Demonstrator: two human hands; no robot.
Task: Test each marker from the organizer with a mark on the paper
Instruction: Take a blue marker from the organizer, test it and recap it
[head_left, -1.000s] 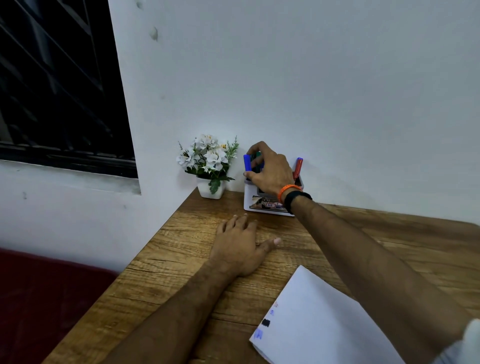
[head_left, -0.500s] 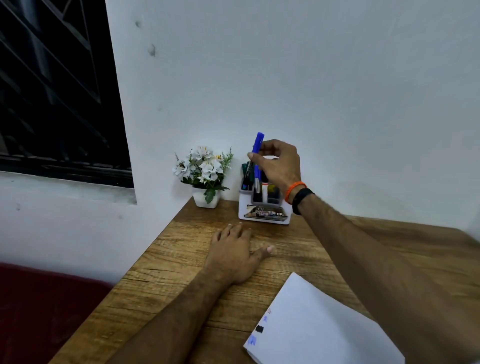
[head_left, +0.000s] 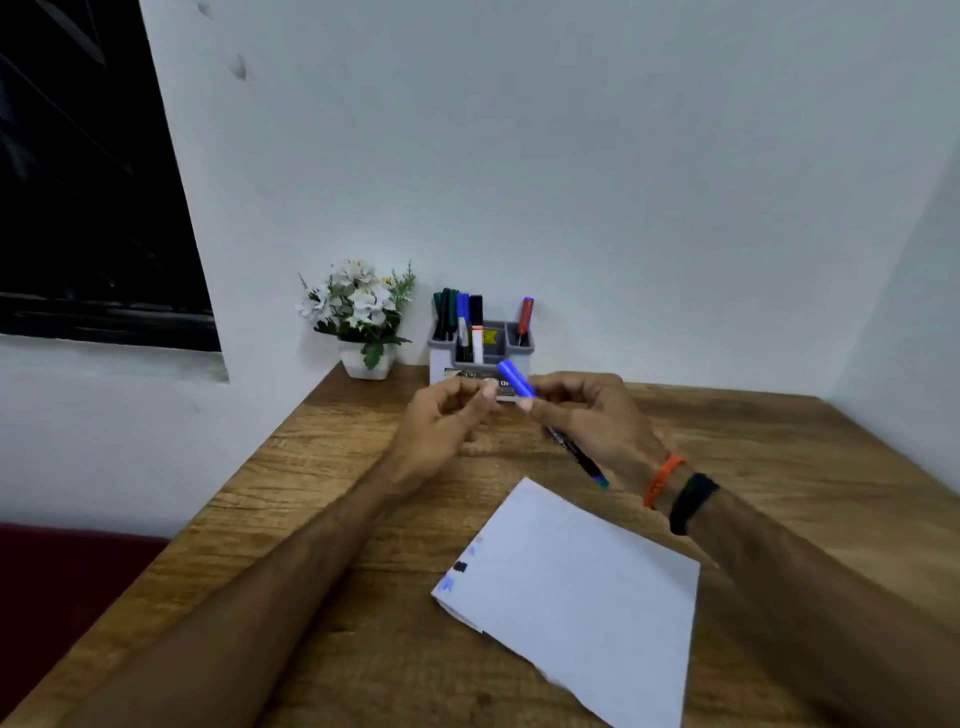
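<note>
My right hand (head_left: 592, 415) grips a marker (head_left: 515, 382) with a blue cap and dark barrel, held slanted above the wooden table, cap pointing up and left. Just left of the cap is my left hand (head_left: 441, 426), fingers loosely curled, thumb tip close to the cap but not plainly touching it. The grey organizer (head_left: 440, 358) stands against the wall behind my hands with several markers upright in it, including a red one (head_left: 525, 317) on the right. The white paper (head_left: 582, 597) lies near me, with small blue and black marks (head_left: 457, 569) at its left edge.
A small white pot of white flowers (head_left: 363, 317) stands left of the organizer in the corner. The table (head_left: 311, 493) ends at a left edge with a dark red seat below. A dark window is on the left wall.
My right hand has pulled the blue-capped marker out of the organizer and brought it toward me. My left hand has lifted off the table and risen to meet the cap.
</note>
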